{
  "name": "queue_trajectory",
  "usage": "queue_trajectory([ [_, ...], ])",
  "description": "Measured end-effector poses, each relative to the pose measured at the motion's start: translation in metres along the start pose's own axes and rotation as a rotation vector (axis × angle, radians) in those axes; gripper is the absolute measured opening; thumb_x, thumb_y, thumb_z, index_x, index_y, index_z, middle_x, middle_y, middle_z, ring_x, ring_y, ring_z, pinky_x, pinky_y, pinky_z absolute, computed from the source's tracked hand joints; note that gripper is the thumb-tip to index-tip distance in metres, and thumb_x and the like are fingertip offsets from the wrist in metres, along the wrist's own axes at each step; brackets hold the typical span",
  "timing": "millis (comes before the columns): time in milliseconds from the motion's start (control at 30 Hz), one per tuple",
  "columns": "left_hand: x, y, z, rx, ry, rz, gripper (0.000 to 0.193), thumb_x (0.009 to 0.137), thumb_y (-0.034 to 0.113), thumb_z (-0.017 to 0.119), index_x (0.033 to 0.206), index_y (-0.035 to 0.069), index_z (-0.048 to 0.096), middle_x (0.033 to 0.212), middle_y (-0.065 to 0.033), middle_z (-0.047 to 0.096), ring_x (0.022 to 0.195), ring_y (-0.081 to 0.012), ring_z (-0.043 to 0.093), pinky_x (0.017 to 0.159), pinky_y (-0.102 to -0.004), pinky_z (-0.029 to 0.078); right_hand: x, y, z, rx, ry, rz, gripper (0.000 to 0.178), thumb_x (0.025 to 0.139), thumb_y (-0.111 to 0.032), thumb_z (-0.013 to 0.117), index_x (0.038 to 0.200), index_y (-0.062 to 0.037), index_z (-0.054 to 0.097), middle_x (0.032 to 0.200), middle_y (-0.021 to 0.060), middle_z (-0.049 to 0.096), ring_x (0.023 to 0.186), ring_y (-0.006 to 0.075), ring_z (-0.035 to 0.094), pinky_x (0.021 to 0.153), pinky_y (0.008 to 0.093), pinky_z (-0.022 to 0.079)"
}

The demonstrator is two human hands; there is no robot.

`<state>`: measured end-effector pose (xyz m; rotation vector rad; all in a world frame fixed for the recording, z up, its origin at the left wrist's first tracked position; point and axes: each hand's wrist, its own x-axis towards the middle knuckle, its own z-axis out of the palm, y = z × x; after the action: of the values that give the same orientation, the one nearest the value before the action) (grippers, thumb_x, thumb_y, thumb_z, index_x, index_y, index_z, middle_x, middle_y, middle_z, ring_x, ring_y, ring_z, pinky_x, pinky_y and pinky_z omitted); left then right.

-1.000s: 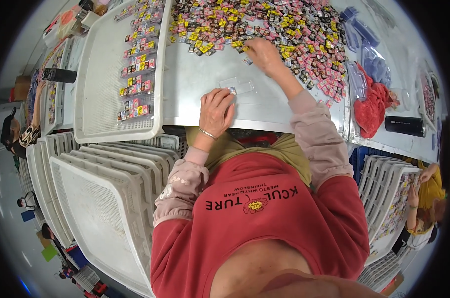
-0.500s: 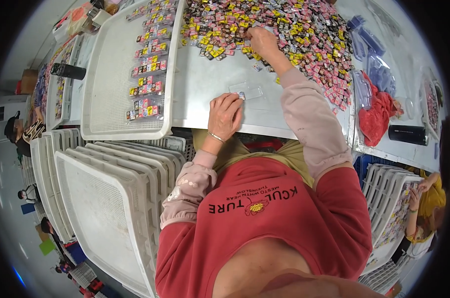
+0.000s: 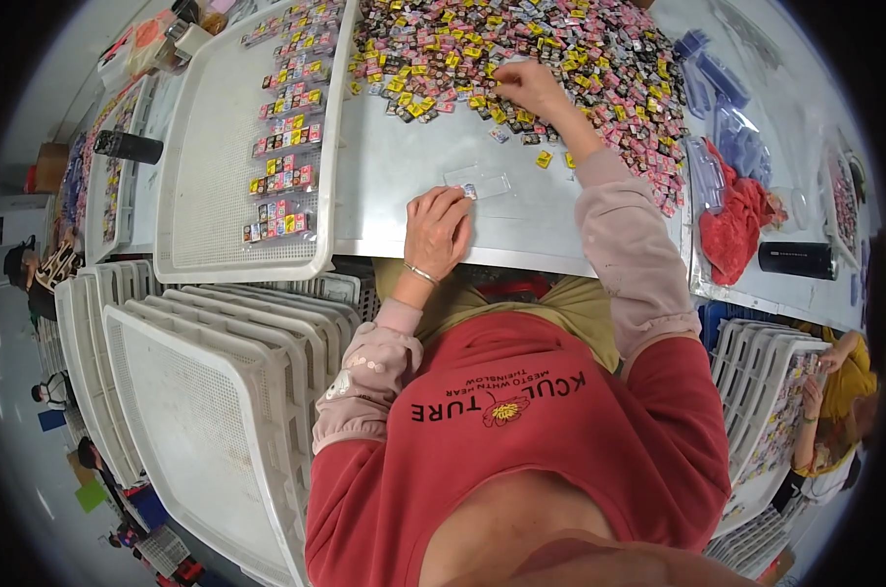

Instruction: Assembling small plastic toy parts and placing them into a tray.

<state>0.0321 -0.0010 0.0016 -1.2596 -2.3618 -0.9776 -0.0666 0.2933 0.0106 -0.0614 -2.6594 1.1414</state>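
My left hand (image 3: 438,231) rests at the table's near edge, its fingers curled closed on the left end of a small clear plastic tray (image 3: 494,182). One small printed block (image 3: 469,191) sits in that end, beside my fingertips. Farther out, my right hand (image 3: 535,90) reaches over the near side of a wide heap of small pink, yellow, black and white blocks (image 3: 599,73). Its thumb and fingers are pinched together among the blocks; what lies between them is too small to make out. A few loose blocks (image 3: 544,158) lie near my right wrist.
Left of me, a large white mesh tray (image 3: 200,176) holds a column of filled clear packs (image 3: 276,223). Below it stand stacked white trays (image 3: 188,391). To the right are empty clear plastic trays (image 3: 741,137), a red cloth (image 3: 726,235) and a black bottle (image 3: 798,260). Other people work nearby.
My right hand has shifted slightly right and nearer, still at the heap with its fingers pinched. My left hand and the clear tray have hardly moved; the whole view has shifted slightly.
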Motion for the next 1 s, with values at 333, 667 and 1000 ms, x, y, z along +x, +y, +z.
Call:
queue_trajectory([
  [333,-0.008,-0.019,0.007,-0.173,0.212,-0.147,0.035,0.077,-0.003,0.056,0.111,-0.001,0.059,0.115,-0.0166,0.057,0.108,-0.0355,0.053,0.094,-0.0431,0.041,-0.032,-0.042,-0.006,0.01,-0.02,-0.172,0.024,0.076,-0.01,0.067,0.098,-0.0026,0.066,0.087,0.0087,0.064,0.077,0.0205,0.063,0.069,0.0335,0.051],
  [667,0.001,-0.004,0.005,0.004,-0.058,0.032,0.029,0.08,0.006,0.063,0.109,0.003,0.064,0.115,-0.0091,0.061,0.11,-0.0297,0.053,0.095,-0.0414,0.04,-0.132,-0.061,0.049,-0.092,-0.18,-0.462,0.017,0.076,-0.003,0.063,0.093,-0.0019,0.066,0.099,0.008,0.062,0.091,0.0278,0.058,0.076,0.0356,0.05],
  [1000,0.002,-0.004,0.008,0.004,-0.037,0.029,0.028,0.079,0.008,0.064,0.107,0.004,0.064,0.114,-0.0082,0.061,0.109,-0.0285,0.053,0.093,-0.0412,0.04,-0.171,-0.074,0.063,-0.205,0.059,-0.35,0.029,0.076,0.0,0.056,0.104,-0.0026,0.065,0.109,0.0084,0.063,0.098,0.0234,0.057,0.083,0.0339,0.042],
])
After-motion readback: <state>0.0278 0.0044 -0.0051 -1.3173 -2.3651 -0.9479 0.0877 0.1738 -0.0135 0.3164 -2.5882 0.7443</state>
